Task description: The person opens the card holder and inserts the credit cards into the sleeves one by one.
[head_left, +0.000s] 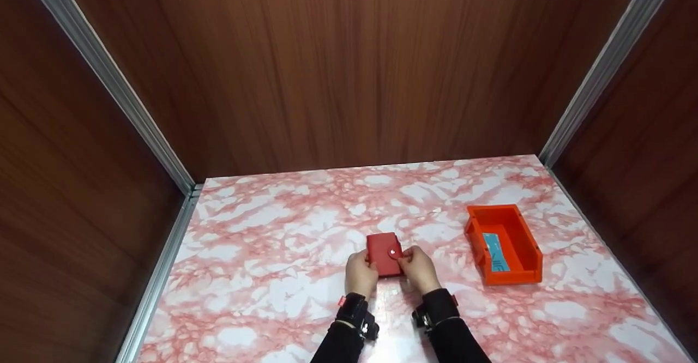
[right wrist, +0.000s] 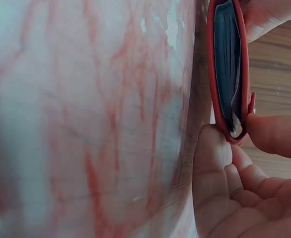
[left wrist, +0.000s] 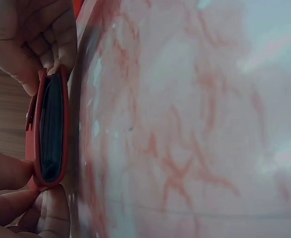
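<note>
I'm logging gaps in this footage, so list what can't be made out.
Red wallet: underside hidden by its top face, head view.
Inner layers: only edges show in the left wrist view; wallet hides the rest.
Blue slip in the orange bin: print too small in the head view.
Right hand: cut off by the right wrist view's edge.

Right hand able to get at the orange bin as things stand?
Probably, if it lets go first: the right hand pinches the edge of the red wallet. Nothing visible stands between it and the orange bin to its right.
</note>
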A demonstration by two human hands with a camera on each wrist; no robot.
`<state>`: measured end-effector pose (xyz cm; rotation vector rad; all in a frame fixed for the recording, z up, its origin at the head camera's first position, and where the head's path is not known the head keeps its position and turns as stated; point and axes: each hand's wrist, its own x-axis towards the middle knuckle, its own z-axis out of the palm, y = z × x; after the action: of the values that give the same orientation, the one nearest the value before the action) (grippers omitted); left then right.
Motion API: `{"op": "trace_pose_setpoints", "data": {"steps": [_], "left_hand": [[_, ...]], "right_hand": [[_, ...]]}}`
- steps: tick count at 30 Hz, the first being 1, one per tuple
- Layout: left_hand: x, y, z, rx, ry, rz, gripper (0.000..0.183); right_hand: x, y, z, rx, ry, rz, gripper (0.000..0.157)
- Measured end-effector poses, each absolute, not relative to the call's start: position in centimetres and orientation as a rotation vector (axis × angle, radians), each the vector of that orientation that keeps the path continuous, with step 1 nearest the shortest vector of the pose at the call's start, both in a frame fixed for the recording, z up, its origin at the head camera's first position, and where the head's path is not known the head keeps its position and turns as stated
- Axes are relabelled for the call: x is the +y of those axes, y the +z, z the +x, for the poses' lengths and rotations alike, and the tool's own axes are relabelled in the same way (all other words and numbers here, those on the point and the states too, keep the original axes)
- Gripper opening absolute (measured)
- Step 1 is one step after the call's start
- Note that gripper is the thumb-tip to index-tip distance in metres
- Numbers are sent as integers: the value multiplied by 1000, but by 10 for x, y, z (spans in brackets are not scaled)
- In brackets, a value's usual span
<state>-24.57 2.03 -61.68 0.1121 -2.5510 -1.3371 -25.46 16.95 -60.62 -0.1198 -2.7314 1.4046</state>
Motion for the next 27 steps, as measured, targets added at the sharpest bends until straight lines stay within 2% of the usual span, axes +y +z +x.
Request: {"op": "trace_pose_setpoints", "data": {"steps": [10,21,27], "left_hand": [[20,-620,-248,-2569,-1223,36,22],[20,-626,-250,-2628,-1117,13,20],[20,-627,-252,-2634,-1121,3,20]], "right_hand": [[168,-608,-255,-2772,1336,-126,13],[168,-609,-255,-2812,1104,-27,12],[162,-602,-257,-2812,972,-30,25]]}}
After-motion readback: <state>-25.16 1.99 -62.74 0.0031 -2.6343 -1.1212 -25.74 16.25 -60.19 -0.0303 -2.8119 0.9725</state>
